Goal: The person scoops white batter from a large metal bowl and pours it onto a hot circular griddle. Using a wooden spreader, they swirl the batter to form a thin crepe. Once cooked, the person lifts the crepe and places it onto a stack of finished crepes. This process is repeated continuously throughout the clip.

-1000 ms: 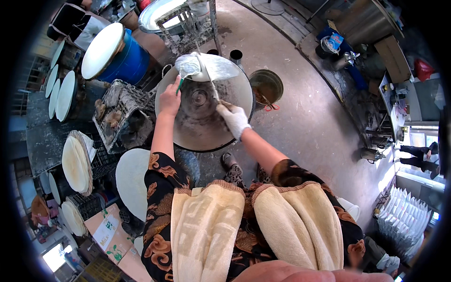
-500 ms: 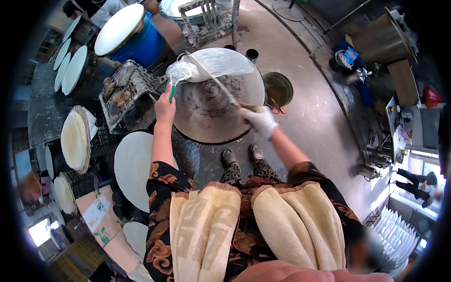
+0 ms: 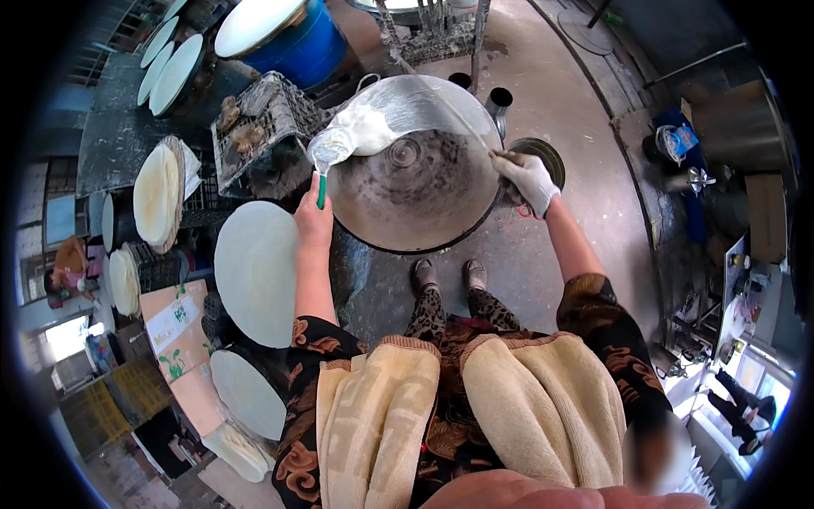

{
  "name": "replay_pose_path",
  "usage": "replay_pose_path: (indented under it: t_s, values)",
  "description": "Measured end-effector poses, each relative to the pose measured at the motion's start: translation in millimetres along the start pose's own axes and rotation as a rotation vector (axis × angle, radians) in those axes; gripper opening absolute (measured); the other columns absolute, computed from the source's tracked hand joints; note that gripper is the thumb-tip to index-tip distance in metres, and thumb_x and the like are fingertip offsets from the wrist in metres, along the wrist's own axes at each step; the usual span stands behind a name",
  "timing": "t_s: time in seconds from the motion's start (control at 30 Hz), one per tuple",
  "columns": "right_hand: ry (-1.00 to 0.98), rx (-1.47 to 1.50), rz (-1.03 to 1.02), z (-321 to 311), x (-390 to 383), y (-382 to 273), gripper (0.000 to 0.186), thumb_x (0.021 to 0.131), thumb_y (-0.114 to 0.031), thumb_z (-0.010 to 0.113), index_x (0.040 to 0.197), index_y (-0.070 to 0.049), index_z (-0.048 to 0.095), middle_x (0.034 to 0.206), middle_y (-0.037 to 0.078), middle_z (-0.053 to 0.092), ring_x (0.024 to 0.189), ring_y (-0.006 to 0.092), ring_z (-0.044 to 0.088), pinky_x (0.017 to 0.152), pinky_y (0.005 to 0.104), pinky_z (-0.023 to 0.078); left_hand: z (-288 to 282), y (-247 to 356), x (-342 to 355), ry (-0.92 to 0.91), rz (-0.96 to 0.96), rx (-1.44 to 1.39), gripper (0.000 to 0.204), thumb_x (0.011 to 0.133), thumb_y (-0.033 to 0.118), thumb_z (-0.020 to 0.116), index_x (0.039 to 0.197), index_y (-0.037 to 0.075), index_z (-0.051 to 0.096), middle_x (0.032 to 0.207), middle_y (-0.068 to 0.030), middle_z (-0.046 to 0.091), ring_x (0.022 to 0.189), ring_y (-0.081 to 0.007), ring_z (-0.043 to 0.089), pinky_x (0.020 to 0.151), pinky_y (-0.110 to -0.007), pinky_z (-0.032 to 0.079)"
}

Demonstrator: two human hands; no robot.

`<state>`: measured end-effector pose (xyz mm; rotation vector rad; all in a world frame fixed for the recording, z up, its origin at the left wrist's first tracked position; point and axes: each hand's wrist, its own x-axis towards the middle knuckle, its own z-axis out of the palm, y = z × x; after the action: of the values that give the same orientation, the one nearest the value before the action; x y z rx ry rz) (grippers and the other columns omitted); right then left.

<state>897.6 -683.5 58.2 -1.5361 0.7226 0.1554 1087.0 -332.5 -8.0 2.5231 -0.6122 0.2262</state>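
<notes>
A large round griddle (image 3: 415, 216) stands in front of my feet. White batter (image 3: 370, 119) lies thick at its far left and thins into a curved band along the far rim toward the right. My bare left hand (image 3: 315, 214) is closed round the green handle of a ladle (image 3: 332, 146), whose white-coated bowl is at the griddle's left edge beside the thick batter. My right hand (image 3: 529, 180), in a white glove, grips a long thin stick (image 3: 449, 103) near the griddle's right rim. The stick slants over the batter to the far left.
A bucket (image 3: 549, 154) and a metal cup (image 3: 498, 100) stand right of the griddle. Left are a crusted crate (image 3: 284, 119), a blue barrel (image 3: 312, 49), a large pale disc (image 3: 253, 276) and a round stack (image 3: 158, 195). Other people are at both far sides.
My right hand has moved right with the stick, out to the griddle's right rim. The batter band now reaches further round the right side. The whole view has shifted somewhat.
</notes>
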Motion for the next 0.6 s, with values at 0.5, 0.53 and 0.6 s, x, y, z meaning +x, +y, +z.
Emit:
replay_pose_path:
  t_s: [0.5,0.53,0.6]
  values:
    - [-0.341,-0.439,-0.047,4.2,64.7,3.0,0.044,0.083,-0.039,0.066,0.109,-0.003,0.066,0.077,0.008,0.065,0.068,0.0146,0.06,0.064,0.029,0.048,13.5,46.1,-94.9,0.221,-0.269,-0.023,0.049,0.078,0.004,0.064,0.126,0.007,0.056,0.094,-0.0223,0.065,0.08,-0.032,0.066,0.071,-0.037,0.05]
    - [-0.426,-0.51,0.034,11.8,61.0,2.2,0.044,0.082,-0.042,0.067,0.106,-0.005,0.068,0.076,0.009,0.065,0.069,0.0165,0.061,0.065,0.0307,0.048,17.0,46.3,-100.8,0.256,-0.251,-0.012,0.05,0.077,0.004,0.065,0.127,0.007,0.056,0.094,-0.0225,0.065,0.079,-0.032,0.066,0.071,-0.037,0.05]
    - [-0.518,-0.598,-0.023,14.9,59.8,0.3,0.043,0.082,-0.037,0.067,0.11,-0.005,0.067,0.076,0.004,0.064,0.067,0.0114,0.056,0.061,0.0269,0.046,18.5,46.0,-117.2,0.269,-0.306,-0.024,0.052,0.077,0.004,0.067,0.128,0.007,0.054,0.096,-0.0225,0.065,0.08,-0.0323,0.066,0.072,-0.038,0.051]
